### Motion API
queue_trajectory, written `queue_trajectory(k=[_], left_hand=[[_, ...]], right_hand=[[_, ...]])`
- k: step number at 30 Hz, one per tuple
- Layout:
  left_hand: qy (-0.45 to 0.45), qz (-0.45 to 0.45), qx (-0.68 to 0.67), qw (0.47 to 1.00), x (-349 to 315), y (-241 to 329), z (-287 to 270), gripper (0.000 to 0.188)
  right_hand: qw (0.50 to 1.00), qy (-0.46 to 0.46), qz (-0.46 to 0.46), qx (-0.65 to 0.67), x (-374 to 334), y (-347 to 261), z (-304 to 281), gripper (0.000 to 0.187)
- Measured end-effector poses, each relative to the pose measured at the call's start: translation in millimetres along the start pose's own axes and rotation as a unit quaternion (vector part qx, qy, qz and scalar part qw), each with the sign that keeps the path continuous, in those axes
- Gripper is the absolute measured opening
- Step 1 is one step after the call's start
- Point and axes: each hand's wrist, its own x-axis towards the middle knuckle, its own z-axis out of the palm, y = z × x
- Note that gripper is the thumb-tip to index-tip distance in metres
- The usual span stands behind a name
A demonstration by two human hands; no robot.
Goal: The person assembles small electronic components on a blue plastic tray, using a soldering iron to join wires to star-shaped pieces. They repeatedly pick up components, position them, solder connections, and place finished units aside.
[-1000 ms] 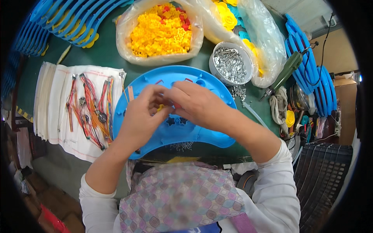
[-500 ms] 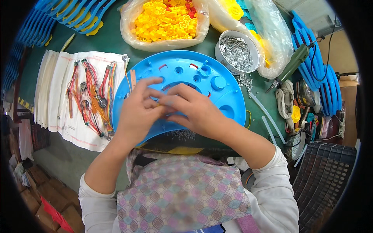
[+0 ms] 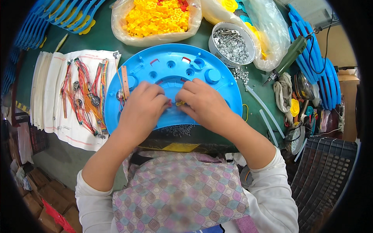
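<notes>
I'm looking at a small red piece (image 3: pixel 169 103) and a small yellow piece (image 3: pixel 180 103), side by side with a slim gap between them, both up over the inner curve of a blue plastic panel (image 3: pixel 227 87). On the red one, the left hand (image 3: pixel 144 103), fingers clamped tight; on the yellow one, the right hand (image 3: pixel 202 99), fingertips pinched together just as firmly, the two hands apart. Under them I have the panel lying open on the green counter (image 3: pixel 100 42), posts and round sockets showing, a copper-coloured strip (image 3: pixel 124 81) standing out at its left. Further left, red and orange wires (image 3: pixel 83 95) sprawl over a white sheet (image 3: pixel 87 140). Beyond the panel's far edge, a clear bag (image 3: pixel 123 35) bulges with yellow star shapes (image 3: pixel 157 17), and right of it a white bowl (image 3: pixel 222 58) brims with screws (image 3: pixel 235 46). Out right I get translucent tubes (image 3: pixel 264 100), a green power screwdriver (image 3: pixel 293 54), a crumpled grey cloth (image 3: pixel 283 94), and lower down, a black crate (image 3: pixel 324 167).
</notes>
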Motion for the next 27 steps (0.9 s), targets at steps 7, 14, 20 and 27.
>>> queue_trajectory(k=[7,14,20,27], left_hand=[[-0.088,0.013,-0.068,0.994,-29.9,11.8,-19.2,0.033],[-0.034,0.010,-0.090,0.995,-23.8,-4.2,-11.1,0.030],[0.013,-0.044,-0.149,0.988,-22.2,-0.3,-16.8,0.023],[0.059,0.043,0.035,0.997,-32.6,12.2,-16.3,0.011]], right_hand=[[0.998,0.023,0.010,0.061,-9.8,-11.1,-12.1,0.020],[0.997,0.028,-0.061,-0.037,-39.8,-19.6,-15.1,0.019],[0.985,0.060,-0.092,-0.132,-32.2,-24.4,1.3,0.011],[0.982,0.022,-0.108,-0.153,-25.4,-25.7,9.9,0.012]])
